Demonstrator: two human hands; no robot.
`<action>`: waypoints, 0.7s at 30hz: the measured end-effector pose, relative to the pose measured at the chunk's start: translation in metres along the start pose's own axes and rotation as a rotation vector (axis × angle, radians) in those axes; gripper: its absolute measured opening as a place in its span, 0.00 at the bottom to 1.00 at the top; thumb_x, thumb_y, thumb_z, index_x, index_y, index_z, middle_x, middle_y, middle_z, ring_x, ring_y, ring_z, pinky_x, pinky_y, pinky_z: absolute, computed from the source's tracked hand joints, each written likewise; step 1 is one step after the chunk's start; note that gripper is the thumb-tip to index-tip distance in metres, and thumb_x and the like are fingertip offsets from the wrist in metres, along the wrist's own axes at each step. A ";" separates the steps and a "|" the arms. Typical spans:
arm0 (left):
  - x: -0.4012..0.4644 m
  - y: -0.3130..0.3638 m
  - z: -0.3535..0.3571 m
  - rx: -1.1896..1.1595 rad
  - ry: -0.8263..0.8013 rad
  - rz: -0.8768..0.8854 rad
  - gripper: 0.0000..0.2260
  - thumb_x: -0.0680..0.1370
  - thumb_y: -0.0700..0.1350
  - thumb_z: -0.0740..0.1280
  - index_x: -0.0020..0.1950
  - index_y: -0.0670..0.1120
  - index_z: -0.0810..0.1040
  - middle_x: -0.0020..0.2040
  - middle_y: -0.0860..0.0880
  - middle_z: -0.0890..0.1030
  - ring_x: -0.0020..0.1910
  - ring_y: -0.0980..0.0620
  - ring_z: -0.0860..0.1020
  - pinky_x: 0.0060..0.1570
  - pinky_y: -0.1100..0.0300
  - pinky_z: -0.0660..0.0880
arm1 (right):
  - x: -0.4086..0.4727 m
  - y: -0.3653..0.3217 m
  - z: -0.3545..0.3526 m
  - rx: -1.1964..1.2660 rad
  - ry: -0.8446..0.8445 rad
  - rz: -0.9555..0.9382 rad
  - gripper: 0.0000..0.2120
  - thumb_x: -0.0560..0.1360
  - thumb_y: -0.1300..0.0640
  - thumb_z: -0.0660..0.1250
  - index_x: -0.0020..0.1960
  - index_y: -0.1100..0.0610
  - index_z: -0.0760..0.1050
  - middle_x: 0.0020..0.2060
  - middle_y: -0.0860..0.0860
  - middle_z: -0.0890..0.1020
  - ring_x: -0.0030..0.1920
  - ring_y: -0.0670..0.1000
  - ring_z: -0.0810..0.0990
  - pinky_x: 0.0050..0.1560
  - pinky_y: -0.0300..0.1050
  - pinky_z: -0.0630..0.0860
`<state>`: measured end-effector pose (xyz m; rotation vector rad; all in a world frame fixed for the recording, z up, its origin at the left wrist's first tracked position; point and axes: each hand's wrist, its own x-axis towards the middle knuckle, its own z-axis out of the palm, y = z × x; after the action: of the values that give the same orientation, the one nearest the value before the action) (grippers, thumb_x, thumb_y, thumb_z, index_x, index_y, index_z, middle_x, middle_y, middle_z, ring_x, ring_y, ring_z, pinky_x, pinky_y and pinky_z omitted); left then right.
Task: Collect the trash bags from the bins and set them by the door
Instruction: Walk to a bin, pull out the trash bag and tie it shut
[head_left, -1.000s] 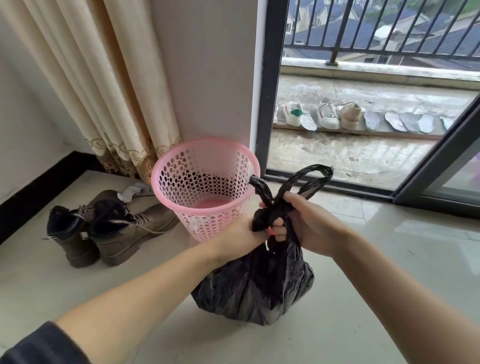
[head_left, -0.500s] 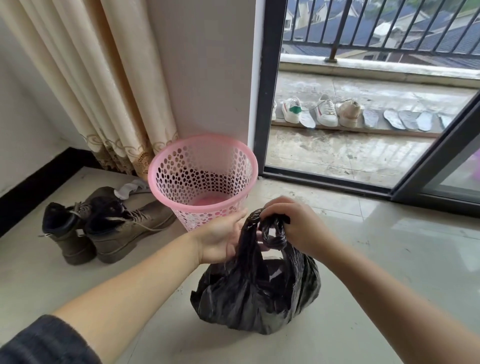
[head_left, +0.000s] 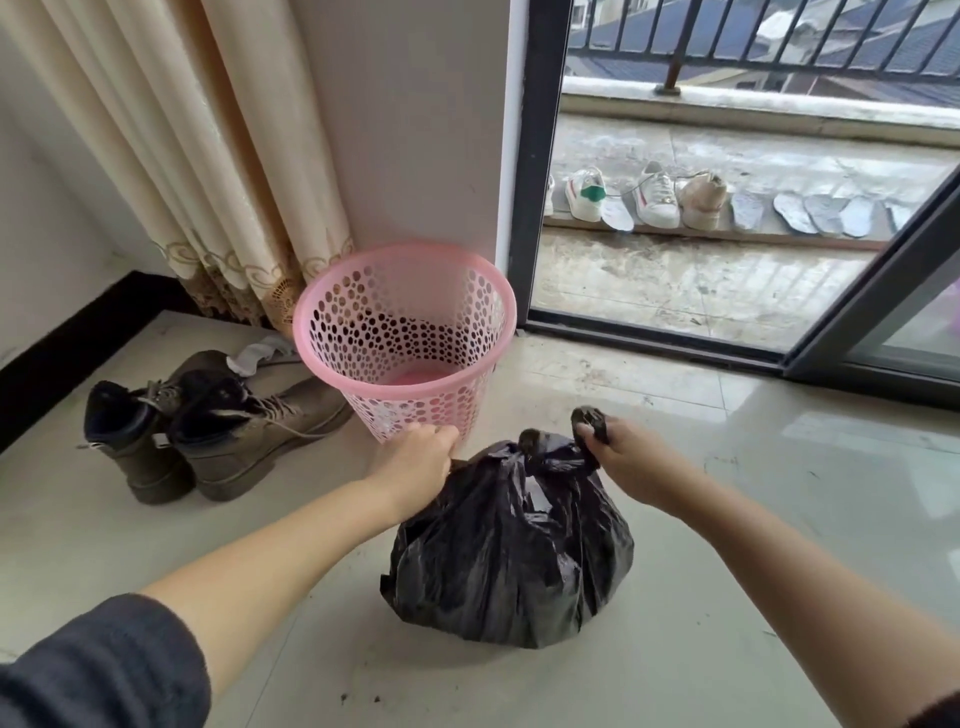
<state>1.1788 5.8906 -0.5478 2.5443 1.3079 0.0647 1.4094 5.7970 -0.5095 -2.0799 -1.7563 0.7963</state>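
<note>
- Black trash bag (head_left: 511, 551) sitting on the floor (head_left: 727, 519), knotted at the top, just in front of the pink bin (head_left: 405, 338).
- Right hand (head_left: 631, 465) grip pinching one bag handle.
- Left hand (head_left: 415, 462) grip curled on the bag's other top edge.
- Brown boots (head_left: 218, 431) left of the bin, near the curtain (head_left: 208, 156).

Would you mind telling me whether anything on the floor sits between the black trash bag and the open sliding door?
Nothing visible does. The black trash bag rests on bare tile, both hands pulling its handles. The floor between it and the sliding door looks bare; the pink bin and boots stand off to the left.
</note>
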 end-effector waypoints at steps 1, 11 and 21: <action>-0.005 -0.010 0.004 0.151 -0.048 -0.002 0.06 0.77 0.37 0.56 0.50 0.44 0.70 0.52 0.43 0.77 0.56 0.42 0.73 0.45 0.52 0.69 | -0.003 0.012 0.003 -0.129 -0.071 -0.005 0.18 0.82 0.52 0.54 0.34 0.52 0.66 0.34 0.48 0.73 0.38 0.52 0.74 0.39 0.43 0.68; -0.034 -0.064 0.026 0.553 -0.360 -0.088 0.14 0.78 0.35 0.54 0.61 0.44 0.73 0.59 0.44 0.77 0.61 0.43 0.74 0.53 0.52 0.72 | -0.035 0.092 0.014 -0.574 -0.338 0.272 0.14 0.79 0.54 0.52 0.35 0.51 0.64 0.39 0.49 0.76 0.40 0.53 0.74 0.32 0.42 0.65; -0.013 0.005 -0.021 -0.499 -0.247 -0.091 0.11 0.76 0.34 0.55 0.40 0.46 0.71 0.39 0.49 0.74 0.36 0.53 0.72 0.36 0.64 0.70 | -0.006 0.053 0.000 0.213 0.020 0.307 0.19 0.80 0.48 0.57 0.41 0.56 0.81 0.34 0.54 0.81 0.35 0.54 0.78 0.38 0.45 0.73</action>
<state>1.1713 5.8823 -0.5249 2.0017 1.1390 0.0492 1.4511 5.7803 -0.5375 -2.2267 -1.2920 0.9941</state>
